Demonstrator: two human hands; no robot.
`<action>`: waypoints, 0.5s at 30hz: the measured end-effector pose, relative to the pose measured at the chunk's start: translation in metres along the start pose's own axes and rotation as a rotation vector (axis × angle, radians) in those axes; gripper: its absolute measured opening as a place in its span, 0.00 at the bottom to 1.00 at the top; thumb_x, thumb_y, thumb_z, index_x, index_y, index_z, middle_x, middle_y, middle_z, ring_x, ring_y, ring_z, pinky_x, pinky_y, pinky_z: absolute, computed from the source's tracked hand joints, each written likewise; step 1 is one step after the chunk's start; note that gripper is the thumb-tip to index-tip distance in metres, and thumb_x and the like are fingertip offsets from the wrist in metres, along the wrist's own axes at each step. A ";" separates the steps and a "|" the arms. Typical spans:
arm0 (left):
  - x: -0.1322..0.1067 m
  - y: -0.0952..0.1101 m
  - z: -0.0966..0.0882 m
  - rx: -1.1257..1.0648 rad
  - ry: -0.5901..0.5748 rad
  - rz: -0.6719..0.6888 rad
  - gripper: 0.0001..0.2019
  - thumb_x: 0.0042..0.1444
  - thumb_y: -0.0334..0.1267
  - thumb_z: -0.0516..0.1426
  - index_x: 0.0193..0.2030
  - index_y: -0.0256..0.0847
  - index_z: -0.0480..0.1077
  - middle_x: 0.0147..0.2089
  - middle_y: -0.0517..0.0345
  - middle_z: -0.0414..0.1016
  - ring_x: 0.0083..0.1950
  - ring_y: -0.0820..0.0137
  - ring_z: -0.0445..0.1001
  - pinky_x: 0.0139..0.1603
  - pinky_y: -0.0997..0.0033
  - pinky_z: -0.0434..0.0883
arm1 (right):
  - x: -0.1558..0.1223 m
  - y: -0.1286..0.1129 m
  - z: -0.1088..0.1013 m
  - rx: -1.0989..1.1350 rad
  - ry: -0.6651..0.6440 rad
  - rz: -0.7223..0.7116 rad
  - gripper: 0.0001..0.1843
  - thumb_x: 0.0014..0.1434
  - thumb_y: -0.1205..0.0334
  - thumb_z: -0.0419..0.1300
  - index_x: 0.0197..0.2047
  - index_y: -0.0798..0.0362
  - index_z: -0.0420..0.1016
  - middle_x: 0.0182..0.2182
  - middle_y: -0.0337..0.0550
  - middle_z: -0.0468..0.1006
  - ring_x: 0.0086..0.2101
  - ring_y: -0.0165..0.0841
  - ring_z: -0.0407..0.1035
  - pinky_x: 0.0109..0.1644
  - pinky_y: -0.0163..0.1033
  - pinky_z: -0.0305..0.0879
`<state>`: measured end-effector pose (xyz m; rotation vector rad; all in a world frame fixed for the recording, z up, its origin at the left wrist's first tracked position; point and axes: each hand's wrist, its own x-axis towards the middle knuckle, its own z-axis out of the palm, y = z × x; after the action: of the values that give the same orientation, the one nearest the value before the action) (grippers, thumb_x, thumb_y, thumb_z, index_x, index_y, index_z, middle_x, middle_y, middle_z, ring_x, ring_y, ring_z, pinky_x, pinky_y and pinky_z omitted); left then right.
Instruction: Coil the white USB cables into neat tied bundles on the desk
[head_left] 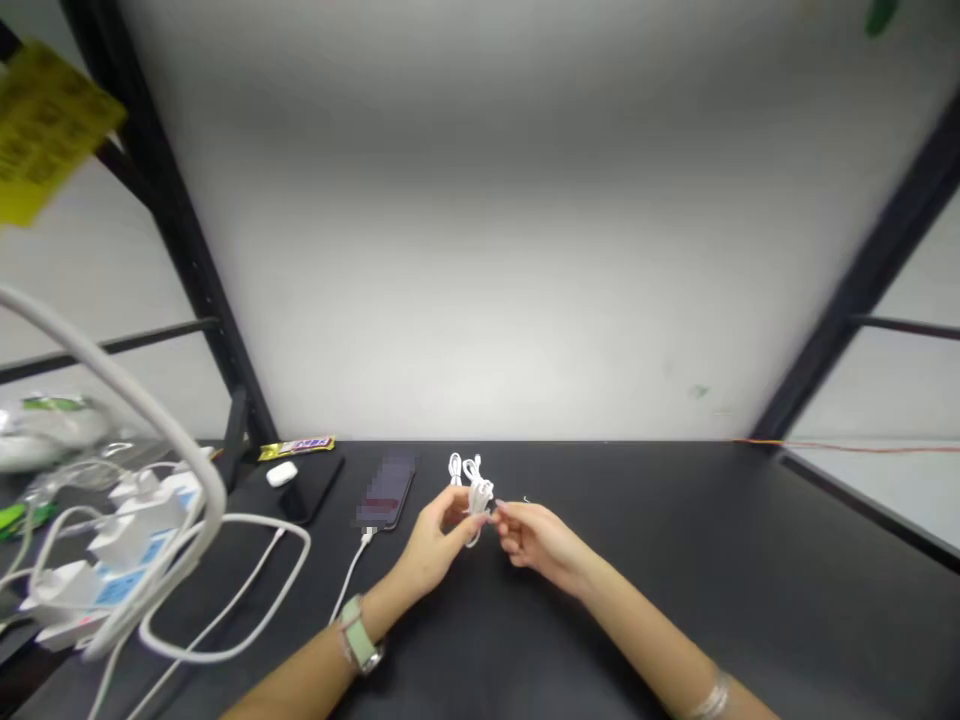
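A coiled bundle of white cable (480, 492) is pinched between the thumb and fingers of my left hand (439, 535), just above the black table. My right hand (536, 540) is close beside it on the right. Its thumb and fingertips are pressed together at the bundle's edge. What they grip is too small to make out; a thin white tip (526, 499) shows just above the right hand. Behind the left hand lies another looped white cable (455, 466), partly hidden.
Left of my hands, a phone (386, 490) lies with a white charging cable (349, 580) plugged in. Farther left are a black tablet-like slab (319, 485), a white earbud case (282, 474), a yellow snack wrapper (296, 448) and a power strip (124, 560) with thick looping cords. Black posts (847, 290) frame the table.
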<state>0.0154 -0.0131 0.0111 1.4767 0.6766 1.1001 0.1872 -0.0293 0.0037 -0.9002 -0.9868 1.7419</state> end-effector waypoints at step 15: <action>0.003 -0.009 -0.009 -0.737 -0.100 -0.735 0.09 0.51 0.38 0.60 0.39 0.38 0.68 0.30 0.61 0.75 0.31 0.73 0.75 0.30 0.76 0.66 | -0.008 0.001 -0.005 -1.506 0.147 -1.223 0.14 0.59 0.71 0.51 0.48 0.52 0.68 0.37 0.47 0.74 0.35 0.33 0.68 0.36 0.37 0.67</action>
<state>0.0099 -0.0049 0.0030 0.5586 0.5776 0.5825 0.1940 -0.0353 0.0021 -0.8369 -2.1059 -0.2960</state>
